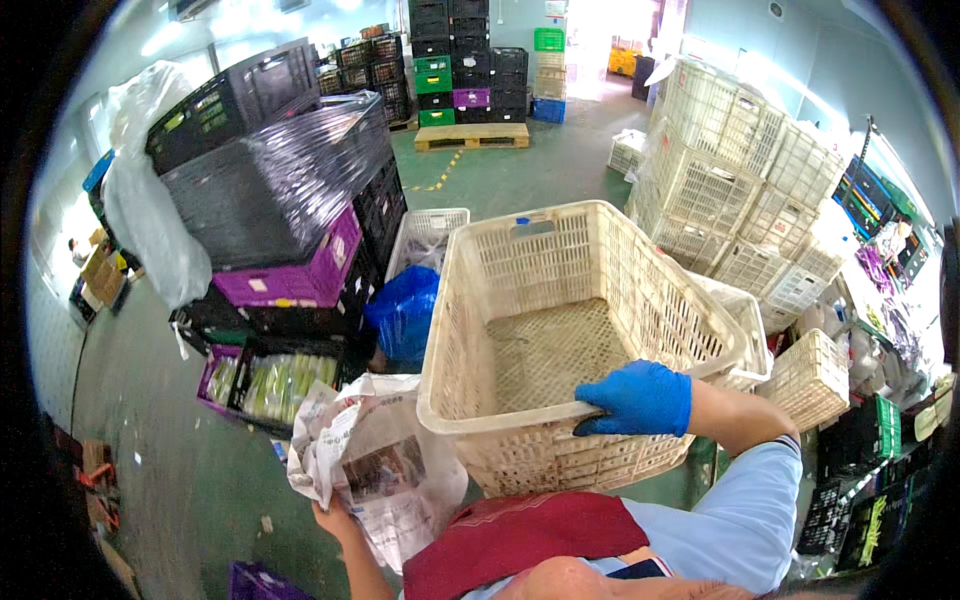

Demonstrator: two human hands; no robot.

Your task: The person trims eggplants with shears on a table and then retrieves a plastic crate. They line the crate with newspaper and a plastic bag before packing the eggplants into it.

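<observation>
A large off-white plastic crate (590, 455) is in front of me, tilted toward me. Its perforated bottom shows bare and grimy. My right hand (640, 398), in a blue glove, grips the crate's near rim with the fingers curled over the edge. Off the crate's left side, crumpled newspaper (385, 455) hangs from my left hand (338, 522). That hand looks bare; its fingers are mostly hidden behind the paper.
At the left, black crates (240, 200) stand stacked and partly film-wrapped, above an open crate of pale green vegetables (285, 388). A blue bag (405, 315) lies beside them. White crates (720, 170) tower at the right. A wooden pallet (472, 136) sits farther back.
</observation>
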